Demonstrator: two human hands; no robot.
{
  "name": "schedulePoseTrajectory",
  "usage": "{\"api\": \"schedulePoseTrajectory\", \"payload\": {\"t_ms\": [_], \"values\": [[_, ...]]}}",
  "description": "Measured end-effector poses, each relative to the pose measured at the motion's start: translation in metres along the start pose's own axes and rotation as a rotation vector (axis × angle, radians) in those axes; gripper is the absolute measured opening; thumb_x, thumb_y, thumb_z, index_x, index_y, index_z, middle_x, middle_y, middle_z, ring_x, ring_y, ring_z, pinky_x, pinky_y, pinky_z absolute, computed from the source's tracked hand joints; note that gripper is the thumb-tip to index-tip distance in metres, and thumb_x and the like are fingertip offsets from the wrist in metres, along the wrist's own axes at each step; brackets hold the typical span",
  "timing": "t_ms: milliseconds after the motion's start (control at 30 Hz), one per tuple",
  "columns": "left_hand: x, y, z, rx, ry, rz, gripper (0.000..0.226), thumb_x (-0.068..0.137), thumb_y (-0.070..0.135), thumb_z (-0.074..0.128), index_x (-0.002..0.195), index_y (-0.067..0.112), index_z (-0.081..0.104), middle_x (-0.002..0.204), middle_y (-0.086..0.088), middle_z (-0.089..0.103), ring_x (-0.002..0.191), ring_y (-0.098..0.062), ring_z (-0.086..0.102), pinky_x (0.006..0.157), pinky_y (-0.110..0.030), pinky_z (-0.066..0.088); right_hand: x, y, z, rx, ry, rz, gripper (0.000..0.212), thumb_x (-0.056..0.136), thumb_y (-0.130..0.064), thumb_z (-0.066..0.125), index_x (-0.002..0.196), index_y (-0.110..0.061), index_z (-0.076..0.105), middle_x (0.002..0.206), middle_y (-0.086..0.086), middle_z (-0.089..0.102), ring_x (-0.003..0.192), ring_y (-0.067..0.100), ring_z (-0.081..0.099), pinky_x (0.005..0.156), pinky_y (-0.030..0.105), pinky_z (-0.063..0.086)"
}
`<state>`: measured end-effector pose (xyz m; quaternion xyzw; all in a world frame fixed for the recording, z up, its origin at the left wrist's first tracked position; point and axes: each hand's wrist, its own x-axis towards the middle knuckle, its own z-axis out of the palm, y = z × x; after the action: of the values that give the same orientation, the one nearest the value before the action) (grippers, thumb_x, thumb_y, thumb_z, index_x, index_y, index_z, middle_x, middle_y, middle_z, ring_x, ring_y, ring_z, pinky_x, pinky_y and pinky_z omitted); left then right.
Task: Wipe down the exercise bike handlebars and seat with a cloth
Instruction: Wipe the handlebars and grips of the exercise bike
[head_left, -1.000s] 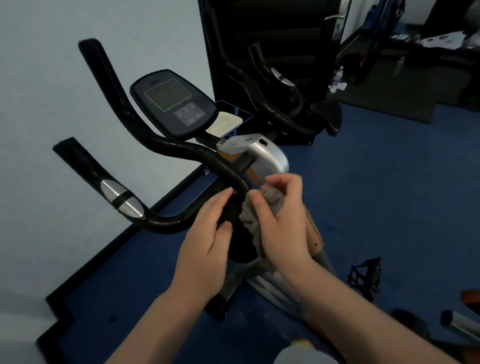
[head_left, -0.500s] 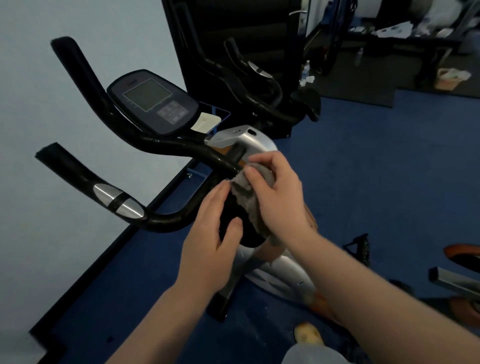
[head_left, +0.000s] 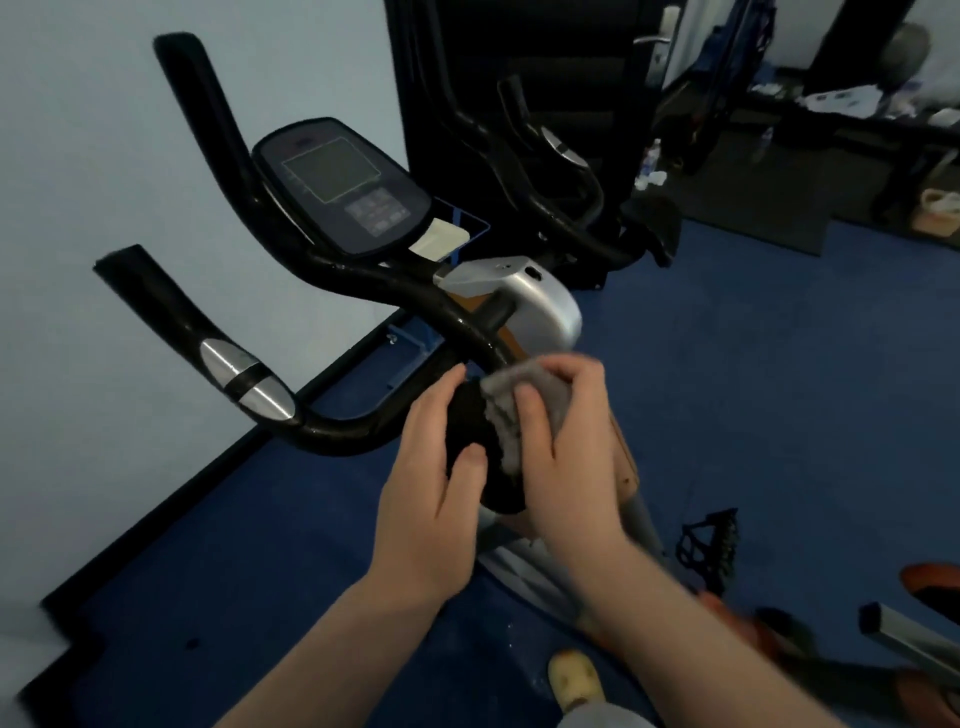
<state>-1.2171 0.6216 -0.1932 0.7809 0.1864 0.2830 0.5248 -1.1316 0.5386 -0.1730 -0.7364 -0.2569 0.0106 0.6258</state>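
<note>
A person's right hand grips a grey cloth against a black padded part of the bike, just below the handlebar junction, while the left hand steadies that part, fingers and thumb curved around it beside the cloth.

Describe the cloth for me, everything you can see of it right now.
The cloth is a small grey rag, fuzzy like terry or microfibre, bunched up rather than spread flat. The right hand grips it, fingers curled over the top and thumb across the front, pressing it against the black padded centre of the handlebars. The left hand holds that padding beside it. A ragged edge hangs below the thumb; the rest is hidden.
</note>
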Motion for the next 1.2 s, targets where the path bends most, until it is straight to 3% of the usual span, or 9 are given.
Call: {"api": "schedulePoseTrajectory", "payload": {"t_ms": [133,233,367,533,633,800,967,1100,1200], "values": [[-0.005,0.002,0.01,-0.057,0.096,-0.121,0.059,0.085,0.045,0.037,0.143,0.051,0.03,0.138,0.026,0.047,0.125,0.001,0.049,0.101,-0.041,0.047,-0.006,0.009,-0.009,0.115,-0.024,0.108,0.022,0.096,-0.026,0.054,0.101,-0.046,0.047,0.1,-0.016,0.057,0.093,-0.008,0.056,0.071,0.007,0.044],[-0.007,0.004,0.015,-0.039,0.182,-0.166,0.059,0.082,0.044,0.037,0.14,0.054,0.034,0.13,0.028,0.053,0.118,0.003,0.053,0.095,-0.035,0.047,0.039,-0.007,-0.013,-0.119,-0.333,-0.153,0.018,0.097,-0.019,0.051,0.1,-0.037,0.049,0.102,-0.017,0.053,0.095,-0.006,0.053,0.078,0.007,0.041],[-0.011,0.008,0.025,-0.039,0.302,-0.201,0.055,0.084,0.044,0.037,0.139,0.053,0.036,0.131,0.031,0.052,0.121,0.007,0.05,0.094,-0.027,0.041,0.072,-0.016,-0.006,-0.434,-0.723,-0.454,0.02,0.097,-0.014,0.05,0.11,-0.028,0.049,0.108,-0.011,0.049,0.094,0.007,0.053,0.081,0.027,0.049],[-0.018,0.011,0.04,-0.075,0.448,-0.276,0.047,0.086,0.054,0.038,0.133,0.052,0.045,0.127,0.024,0.058,0.116,0.001,0.056,0.094,-0.035,0.049,0.075,0.008,-0.035,-0.011,-0.755,-0.325,0.037,0.086,-0.026,0.07,0.112,-0.038,0.045,0.107,-0.024,0.052,0.101,-0.004,0.056,0.079,0.01,0.046],[-0.019,0.016,0.045,-0.031,0.497,-0.298,0.04,0.09,0.053,0.036,0.127,0.049,0.052,0.121,0.019,0.063,0.114,-0.003,0.059,0.096,-0.041,0.05,0.09,0.001,-0.018,-0.032,-0.858,-0.371,0.024,0.086,-0.026,0.071,0.093,-0.028,0.048,0.083,-0.011,0.058,0.078,-0.001,0.06,0.062,0.008,0.046],[-0.021,0.028,0.06,0.088,0.652,-0.331,0.033,0.095,0.054,0.03,0.115,0.05,0.056,0.106,0.02,0.066,0.1,0.0,0.063,0.087,-0.039,0.054,0.109,-0.015,-0.003,-0.143,-1.102,-0.48,0.016,0.087,-0.031,0.07,0.089,-0.024,0.055,0.086,-0.013,0.061,0.085,-0.004,0.057,0.071,0.01,0.043],[-0.025,0.037,0.073,0.211,0.738,-0.359,0.03,0.1,0.05,0.029,0.115,0.046,0.055,0.104,0.023,0.063,0.098,0.002,0.061,0.083,-0.029,0.052,0.118,0.002,-0.036,-0.22,-1.164,-0.745,0.026,0.096,-0.032,0.054,0.122,-0.035,0.057,0.112,-0.024,0.058,0.107,-0.003,0.05,0.094,0.024,0.039],[-0.03,0.033,0.084,0.31,0.776,-0.362,0.028,0.098,0.052,0.03,0.116,0.045,0.05,0.101,0.022,0.061,0.095,0.002,0.059,0.078,-0.026,0.05,0.115,-0.013,-0.004,-0.34,-1.326,-0.8,0.012,0.101,-0.032,0.042,0.111,-0.031,0.049,0.09,-0.021,0.053,0.092,0.006,0.054,0.08,0.029,0.041],[-0.033,0.03,0.087,0.287,0.763,-0.374,0.033,0.097,0.053,0.037,0.125,0.04,0.047,0.11,0.021,0.058,0.104,0.0,0.056,0.088,-0.034,0.05,0.119,-0.025,0.015,-0.413,-1.484,-0.907,0.022,0.104,-0.037,0.032,0.108,-0.028,0.051,0.094,-0.011,0.061,0.089,0.009,0.058,0.08,0.033,0.046]]}}
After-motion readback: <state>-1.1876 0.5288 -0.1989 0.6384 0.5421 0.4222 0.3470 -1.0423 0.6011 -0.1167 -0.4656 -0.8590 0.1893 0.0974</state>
